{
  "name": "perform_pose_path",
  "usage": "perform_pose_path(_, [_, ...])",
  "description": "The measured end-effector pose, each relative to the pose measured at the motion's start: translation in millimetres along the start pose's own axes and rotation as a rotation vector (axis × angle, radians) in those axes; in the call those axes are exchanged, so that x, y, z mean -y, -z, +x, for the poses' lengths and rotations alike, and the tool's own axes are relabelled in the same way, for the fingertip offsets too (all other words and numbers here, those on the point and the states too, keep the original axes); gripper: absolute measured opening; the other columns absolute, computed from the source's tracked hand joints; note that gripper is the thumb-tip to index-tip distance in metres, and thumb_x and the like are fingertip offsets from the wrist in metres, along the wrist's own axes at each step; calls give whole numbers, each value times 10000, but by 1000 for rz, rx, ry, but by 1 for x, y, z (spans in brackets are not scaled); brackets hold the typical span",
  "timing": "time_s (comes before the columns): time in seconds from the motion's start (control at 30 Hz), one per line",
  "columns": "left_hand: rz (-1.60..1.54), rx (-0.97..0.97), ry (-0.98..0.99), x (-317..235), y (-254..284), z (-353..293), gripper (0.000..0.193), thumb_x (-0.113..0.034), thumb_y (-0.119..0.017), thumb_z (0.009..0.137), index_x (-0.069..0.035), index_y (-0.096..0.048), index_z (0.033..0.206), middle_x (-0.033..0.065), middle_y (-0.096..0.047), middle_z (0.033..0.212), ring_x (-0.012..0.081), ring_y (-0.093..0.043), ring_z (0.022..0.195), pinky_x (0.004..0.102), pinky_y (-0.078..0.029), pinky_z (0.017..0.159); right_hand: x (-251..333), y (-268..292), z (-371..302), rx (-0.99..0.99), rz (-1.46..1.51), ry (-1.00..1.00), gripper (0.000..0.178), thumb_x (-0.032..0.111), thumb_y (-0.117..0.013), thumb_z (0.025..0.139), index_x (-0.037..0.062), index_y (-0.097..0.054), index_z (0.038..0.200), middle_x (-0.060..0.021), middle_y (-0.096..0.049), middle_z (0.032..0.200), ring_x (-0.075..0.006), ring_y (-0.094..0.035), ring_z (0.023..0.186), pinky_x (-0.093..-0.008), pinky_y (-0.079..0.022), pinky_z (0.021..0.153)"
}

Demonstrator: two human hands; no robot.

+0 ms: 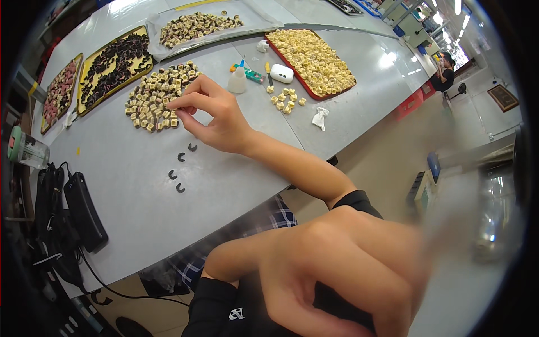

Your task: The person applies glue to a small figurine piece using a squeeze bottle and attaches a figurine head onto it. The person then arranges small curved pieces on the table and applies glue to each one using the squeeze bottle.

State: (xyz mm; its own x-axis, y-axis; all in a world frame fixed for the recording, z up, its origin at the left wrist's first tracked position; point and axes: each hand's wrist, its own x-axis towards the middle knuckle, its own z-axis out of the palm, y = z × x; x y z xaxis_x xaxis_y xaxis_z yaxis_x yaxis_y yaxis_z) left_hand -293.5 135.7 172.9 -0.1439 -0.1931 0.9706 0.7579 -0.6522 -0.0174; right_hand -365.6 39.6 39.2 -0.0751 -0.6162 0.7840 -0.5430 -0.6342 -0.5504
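Grey tabletop (236,168): pile of small beige blocks (157,95), upper left. Left hand (216,115) pinching narrow at pile's edge; hold unclear. Right hand (342,281) blurred, state indeterminable. Best lifted singly, neighbours undisturbed.

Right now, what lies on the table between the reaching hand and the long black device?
Head view: four small black C-shaped pieces lie between the right hand and the black device.
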Motion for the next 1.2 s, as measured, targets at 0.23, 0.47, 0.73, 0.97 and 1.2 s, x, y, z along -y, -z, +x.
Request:
perform_pose_path(0.23, [43, -3, 63, -7, 5, 0, 101, -37, -701, 790, 60, -711, 762, 123, -640, 678, 160, -583, 585, 200, -396, 472, -1, -2, 0, -2, -4, -1, 222, -66, -667, 763, 55, -696, 947, -50, -542, 852, -127, -563, 723, -241, -493, 633])
perform_pose_path(0.47, [-61, -20, 45, -2, 1, 1, 113, -47, -687, 810, 59, -714, 783, 125, -642, 687, 163, -585, 592, 197, -381, 466, 0, 4, -1, 0, -28, -6, 216, -62, -671, 765, 57, -698, 944, -50, -545, 853, -126, -570, 718, -240, -499, 636])
perform_pose_path(0.73, [-77, 69, -54, -3, 2, 1, 122, -44, -661, 812, 63, -708, 776, 134, -631, 676, 168, -576, 556, 200, -364, 445, -1, -1, -1, -3, -10, -4, 224, -57, -675, 768, 63, -703, 955, -45, -542, 849, -124, -579, 714, -235, -500, 628])
perform_pose_path(0.97, [-51, -46, -64, -5, -1, -1, 113, -41, -666, 781, 59, -697, 738, 136, -617, 650, 173, -576, 538, 206, -365, 418, -3, -2, -1, 8, -11, 1, 223, -60, -670, 769, 60, -703, 955, -44, -542, 849, -119, -580, 716, -232, -497, 625])
perform_pose_path(1.2, [41, 49, -135, 1, 7, -6, 95, -28, -660, 759, 55, -695, 731, 135, -620, 656, 174, -576, 542, 203, -373, 426, -3, 0, -1, 12, -19, 3, 220, -58, -668, 773, 58, -703, 956, -43, -540, 845, -114, -563, 710, -231, -490, 624])
